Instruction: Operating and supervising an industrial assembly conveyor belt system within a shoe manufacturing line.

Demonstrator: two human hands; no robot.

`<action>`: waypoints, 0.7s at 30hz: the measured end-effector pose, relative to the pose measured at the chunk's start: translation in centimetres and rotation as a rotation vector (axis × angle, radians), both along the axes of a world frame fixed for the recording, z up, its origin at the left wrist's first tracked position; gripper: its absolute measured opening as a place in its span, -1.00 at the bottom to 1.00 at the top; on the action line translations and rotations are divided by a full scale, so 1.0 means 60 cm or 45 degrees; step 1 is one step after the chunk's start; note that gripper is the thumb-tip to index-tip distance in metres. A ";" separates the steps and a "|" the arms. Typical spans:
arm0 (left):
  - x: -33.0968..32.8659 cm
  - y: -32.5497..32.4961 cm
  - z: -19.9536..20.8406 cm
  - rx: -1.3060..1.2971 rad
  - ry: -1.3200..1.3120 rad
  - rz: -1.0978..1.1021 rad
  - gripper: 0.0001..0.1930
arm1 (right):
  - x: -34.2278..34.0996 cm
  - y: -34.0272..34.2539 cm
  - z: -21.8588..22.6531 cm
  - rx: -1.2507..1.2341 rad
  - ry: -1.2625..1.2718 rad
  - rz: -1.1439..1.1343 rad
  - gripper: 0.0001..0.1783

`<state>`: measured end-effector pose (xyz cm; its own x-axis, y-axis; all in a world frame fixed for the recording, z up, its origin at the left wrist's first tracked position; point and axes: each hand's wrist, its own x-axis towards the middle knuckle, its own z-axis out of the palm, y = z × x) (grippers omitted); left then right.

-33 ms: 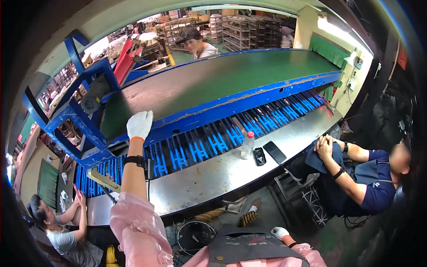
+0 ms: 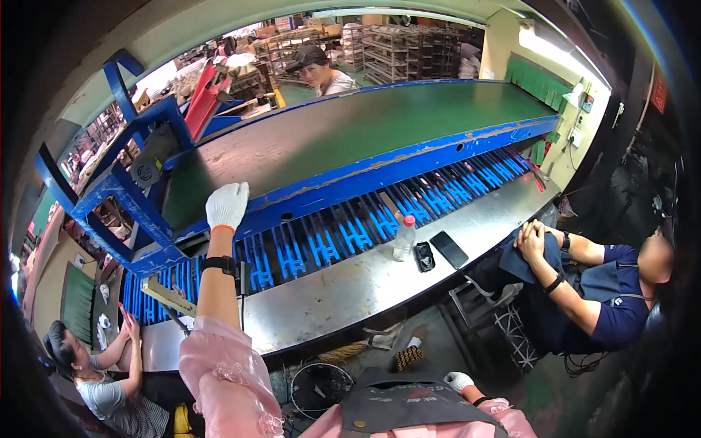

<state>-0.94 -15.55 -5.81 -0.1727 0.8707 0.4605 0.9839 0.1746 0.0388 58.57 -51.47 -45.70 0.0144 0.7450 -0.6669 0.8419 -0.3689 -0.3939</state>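
Note:
My left hand (image 2: 228, 206), in a white knitted glove, reaches out to the near side of the conveyor. Its fingers are together and bent over the blue conveyor frame (image 2: 350, 175), beside the green belt (image 2: 409, 113); their tips are hard to see. The belt by this hand is covered with brownish dust. My right hand (image 2: 458, 381), also gloved in white, hangs low beside my dark apron (image 2: 398, 401), away from the bench. The fingers of that hand are mostly hidden, and I see nothing held in it.
A steel ledge (image 2: 314, 292) holds a red-capped bottle (image 2: 404, 239), a black earbud case (image 2: 425, 257) and a phone (image 2: 449, 249). Blue slats (image 2: 321, 244) run under the conveyor. People sit left (image 2: 109, 372) and right (image 2: 606, 292); another person (image 2: 321, 73) is beyond the belt. A bucket (image 2: 321, 390) stands below.

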 end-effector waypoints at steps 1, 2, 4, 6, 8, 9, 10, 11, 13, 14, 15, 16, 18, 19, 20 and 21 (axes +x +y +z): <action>0.001 0.003 -0.002 -0.002 -0.005 -0.013 -0.52 | -0.003 0.003 0.003 -0.010 0.021 0.014 -0.67; -0.001 0.000 -0.002 0.013 -0.014 -0.015 -0.52 | -0.005 0.002 0.008 -0.020 0.033 -0.016 -0.65; -0.006 -0.005 -0.001 0.013 -0.026 -0.006 -0.53 | -0.010 0.006 0.017 -0.020 0.047 -0.019 -0.63; -0.005 -0.005 -0.002 0.015 0.001 -0.033 -0.53 | -0.009 0.000 0.012 -0.023 0.067 -0.011 -0.62; -0.002 -0.004 -0.003 0.028 0.022 -0.030 -0.53 | -0.007 -0.002 0.015 0.026 0.034 0.014 -0.61; 0.006 0.000 -0.002 0.004 0.009 -0.036 -0.52 | -0.001 -0.005 0.015 0.007 0.020 0.007 -0.61; 0.009 0.000 0.000 -0.013 -0.007 -0.022 -0.52 | -0.001 -0.008 0.011 0.022 0.018 -0.003 -0.61; 0.009 0.001 0.000 -0.029 -0.025 -0.011 -0.52 | -0.001 -0.011 0.011 0.038 0.014 -0.016 -0.62; 0.001 -0.004 0.002 -0.022 -0.027 -0.020 -0.51 | -0.001 -0.006 0.007 0.016 0.039 -0.026 -0.62; 0.001 -0.005 0.003 -0.023 -0.035 -0.016 -0.50 | -0.002 -0.005 0.008 -0.003 0.060 -0.054 -0.63; 0.000 -0.006 0.005 -0.023 -0.044 -0.013 -0.49 | -0.003 -0.004 0.009 -0.018 0.067 -0.078 -0.65; 0.003 -0.007 0.009 -0.065 -0.079 0.016 -0.49 | -0.002 -0.001 0.009 -0.013 0.063 -0.062 -0.67; 0.006 -0.002 0.008 -0.069 -0.068 0.016 -0.49 | -0.003 -0.001 0.010 -0.011 0.064 -0.048 -0.69; 0.005 -0.001 0.008 -0.066 -0.061 0.018 -0.49 | -0.003 0.000 0.011 0.013 0.050 -0.032 -0.69; 0.007 0.000 0.008 -0.067 -0.059 0.016 -0.49 | 0.002 0.000 0.007 0.037 0.033 -0.017 -0.70; 0.008 0.000 0.008 -0.062 -0.066 0.007 -0.49 | 0.004 0.000 0.003 0.037 0.034 -0.020 -0.70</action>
